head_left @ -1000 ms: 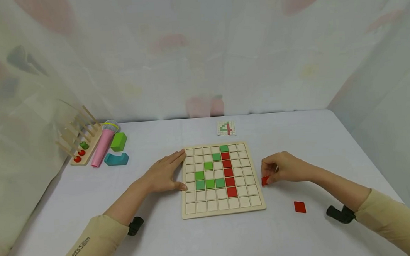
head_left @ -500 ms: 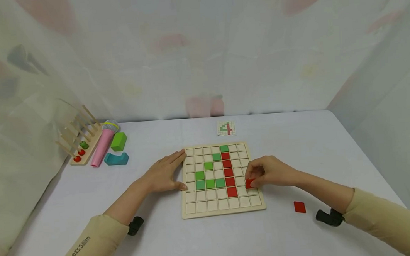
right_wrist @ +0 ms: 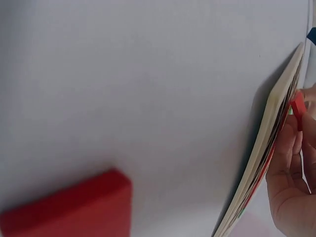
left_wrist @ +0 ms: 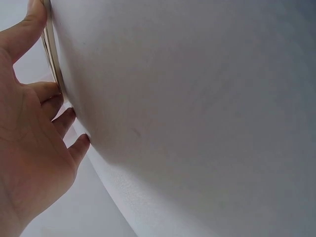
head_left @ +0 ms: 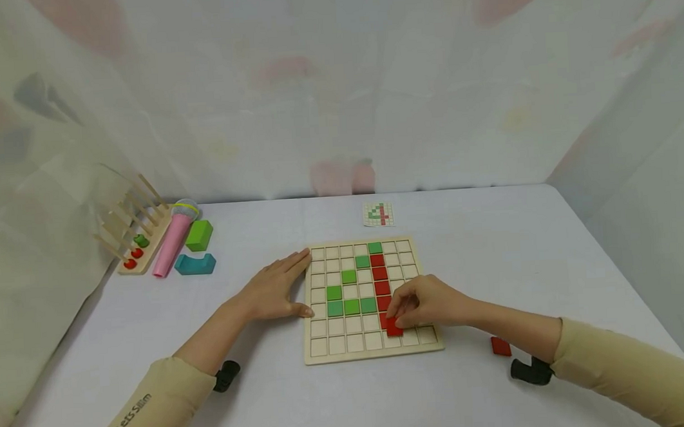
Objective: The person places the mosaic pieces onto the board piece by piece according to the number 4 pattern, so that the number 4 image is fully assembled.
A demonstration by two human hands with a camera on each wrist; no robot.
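A wooden grid board (head_left: 338,357) lies mid-table with green tiles (head_left: 351,307) in a slanting line and row, and a column of red tiles (head_left: 380,274). My right hand (head_left: 430,302) pinches a red square tile (head_left: 394,327) between thumb and fingers, low over the board at the column's bottom end. In the right wrist view that tile (right_wrist: 297,109) stands tilted over the board. My left hand (head_left: 273,288) rests along the board's left edge, fingers spread and straight, fingertips and thumb at the rim. The left wrist view shows these fingers (left_wrist: 66,121) against the board's side.
Another red tile (head_left: 500,346) lies on the table below the right forearm. Behind the board sits a small pattern card (head_left: 379,215). At the far left are a pegged wooden rack (head_left: 146,249), a pink toy microphone (head_left: 175,238), a green block (head_left: 199,236) and a teal block (head_left: 196,265).
My right hand has carried the red tile leftward from the table beside the board to above its lower middle. My left hand has stayed at the left edge.
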